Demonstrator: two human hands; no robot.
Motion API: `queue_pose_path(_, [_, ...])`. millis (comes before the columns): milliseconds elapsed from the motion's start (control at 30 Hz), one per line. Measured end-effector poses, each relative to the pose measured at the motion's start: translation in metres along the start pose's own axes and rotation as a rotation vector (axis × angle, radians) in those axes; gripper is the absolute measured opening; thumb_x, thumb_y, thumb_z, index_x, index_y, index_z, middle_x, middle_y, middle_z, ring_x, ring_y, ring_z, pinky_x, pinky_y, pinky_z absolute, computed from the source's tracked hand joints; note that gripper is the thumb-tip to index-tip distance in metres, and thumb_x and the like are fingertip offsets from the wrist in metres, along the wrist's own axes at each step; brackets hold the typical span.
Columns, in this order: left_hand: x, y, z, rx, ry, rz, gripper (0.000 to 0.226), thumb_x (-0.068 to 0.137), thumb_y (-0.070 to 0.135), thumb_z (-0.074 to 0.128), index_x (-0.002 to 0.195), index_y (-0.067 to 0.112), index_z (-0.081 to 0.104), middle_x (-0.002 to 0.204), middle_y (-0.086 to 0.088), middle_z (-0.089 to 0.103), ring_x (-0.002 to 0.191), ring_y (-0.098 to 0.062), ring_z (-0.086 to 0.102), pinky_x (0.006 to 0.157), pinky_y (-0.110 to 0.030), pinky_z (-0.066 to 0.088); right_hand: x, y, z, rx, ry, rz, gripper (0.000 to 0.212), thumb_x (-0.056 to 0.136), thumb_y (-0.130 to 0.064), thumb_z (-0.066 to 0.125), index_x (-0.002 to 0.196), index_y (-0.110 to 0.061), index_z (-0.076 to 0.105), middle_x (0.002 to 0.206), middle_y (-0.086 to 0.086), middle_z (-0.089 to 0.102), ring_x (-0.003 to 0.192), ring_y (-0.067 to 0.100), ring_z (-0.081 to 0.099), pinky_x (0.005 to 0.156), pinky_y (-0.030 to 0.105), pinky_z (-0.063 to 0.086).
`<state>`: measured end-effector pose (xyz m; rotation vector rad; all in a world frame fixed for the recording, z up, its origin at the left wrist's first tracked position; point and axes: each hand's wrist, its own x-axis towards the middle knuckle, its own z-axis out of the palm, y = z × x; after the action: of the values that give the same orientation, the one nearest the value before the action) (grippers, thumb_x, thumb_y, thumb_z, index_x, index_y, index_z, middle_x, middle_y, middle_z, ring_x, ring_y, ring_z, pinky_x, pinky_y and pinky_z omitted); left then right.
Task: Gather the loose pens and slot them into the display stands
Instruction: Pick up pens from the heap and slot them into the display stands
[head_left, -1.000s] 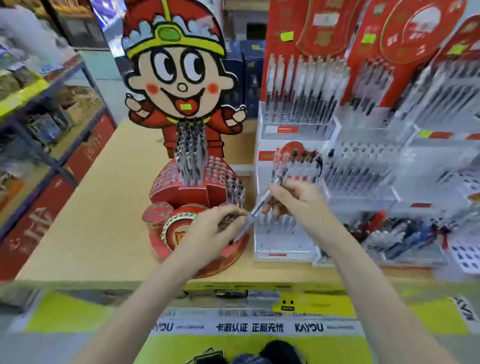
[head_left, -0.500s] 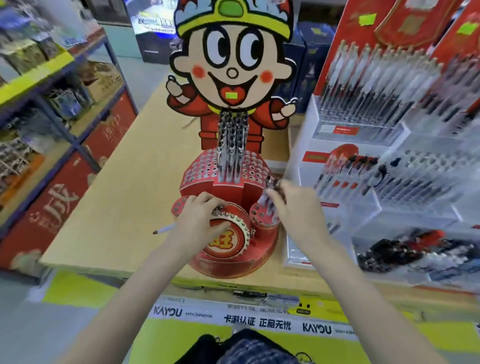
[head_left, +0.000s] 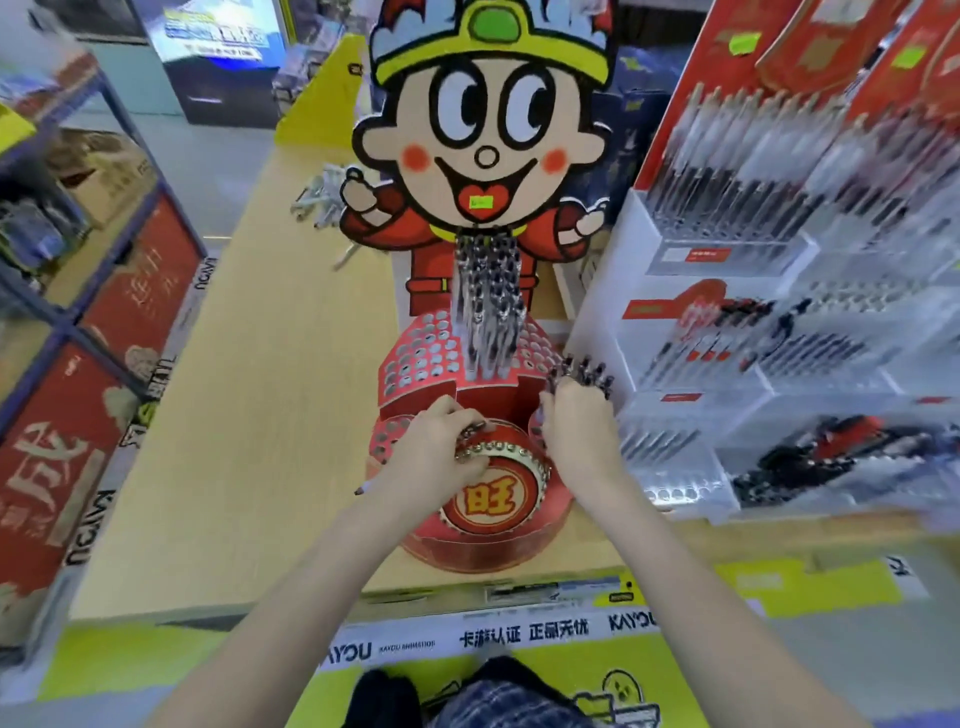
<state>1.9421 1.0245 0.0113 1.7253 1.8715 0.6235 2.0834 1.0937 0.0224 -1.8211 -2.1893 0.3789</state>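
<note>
A red round display stand (head_left: 498, 540) with a big cartoon figure (head_left: 488, 130) stands on the wooden table. Several silver pens (head_left: 488, 312) stand in its upper tier of holes. My left hand (head_left: 431, 457) grips a few loose pens (head_left: 471, 432) over the stand's left side, and one pen tip pokes out below the hand. My right hand (head_left: 576, 436) reaches over the stand's right cup. Its curled fingertips pinch a pen within the cluster of dark-capped pens (head_left: 582, 371) standing there.
White tiered pen displays (head_left: 727, 322) crowd the table's right side, with a tray of mixed pens (head_left: 821, 457) low down. A pile of loose pens (head_left: 322, 197) lies far back on the wooden table (head_left: 249, 415). Blue shelving (head_left: 78, 322) lines the left.
My right hand carried a pen from the white display to the red stand's right cup. The left hand stayed over the stand's left side with its pens. The view shifted left and closer.
</note>
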Motion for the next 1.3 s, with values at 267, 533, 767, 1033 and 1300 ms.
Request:
queue_pose_path(267, [0.005,-0.015,-0.042,-0.285,-0.014,0.099,0.024,0.087,0.005,0.055,0.106,0.018,0.061,0.104,0.003,0.060,0.084,-0.009,0.056,0.077,-0.018,0.041,-0.002,-0.002,0.017,0.149,0.028,0.157,0.026,0.095,-0.014,0.049,0.079,0.003,0.061,0.080,0.026,0.066,0.077,0.041,0.064,0.072,0.048,0.052])
queue_pose_path(533, [-0.005,0.002,-0.065,-1.110,-0.153,-0.113,0.032,0.093,-0.006,0.039,0.102,0.014,0.063,0.101,0.001,0.061,0.080,-0.006,0.056,0.067,-0.016,0.043,-0.059,-0.018,-0.019,0.553,0.019,0.127,0.011,0.091,-0.026,0.058,0.085,-0.019,0.065,0.077,-0.004,0.068,0.052,0.003,0.060,0.054,0.021,0.048])
queue_pose_path(767, [0.000,0.022,-0.067,-1.428,-0.222,-0.086,0.024,0.094,0.001,0.046,0.112,0.008,0.060,0.097,-0.002,0.065,0.087,-0.012,0.063,0.084,-0.024,0.054,-0.080,-0.028,-0.036,0.921,-0.372,0.070,0.005,0.088,-0.009,0.062,0.090,-0.007,0.066,0.073,0.005,0.069,0.042,-0.002,0.050,0.044,0.010,0.036])
queue_pose_path(1033, [-0.001,0.035,-0.053,-0.922,-0.162,0.087,0.018,0.091,0.001,0.052,0.092,0.012,0.067,0.083,0.008,0.070,0.083,-0.007,0.065,0.080,-0.021,0.054,-0.075,0.003,-0.040,0.657,-0.358,-0.062,0.007,0.090,-0.007,0.059,0.087,-0.012,0.062,0.075,-0.005,0.064,0.047,-0.007,0.053,0.050,0.010,0.040])
queue_pose_path(1300, [0.003,0.046,-0.041,-0.741,-0.103,0.242,0.013,0.087,0.002,0.061,0.094,0.011,0.068,0.089,0.007,0.068,0.079,0.003,0.063,0.072,-0.011,0.049,-0.070,0.025,-0.038,0.383,-0.330,-0.103,0.003,0.089,-0.015,0.062,0.090,-0.015,0.059,0.073,-0.009,0.058,0.068,0.006,0.054,0.060,0.020,0.039])
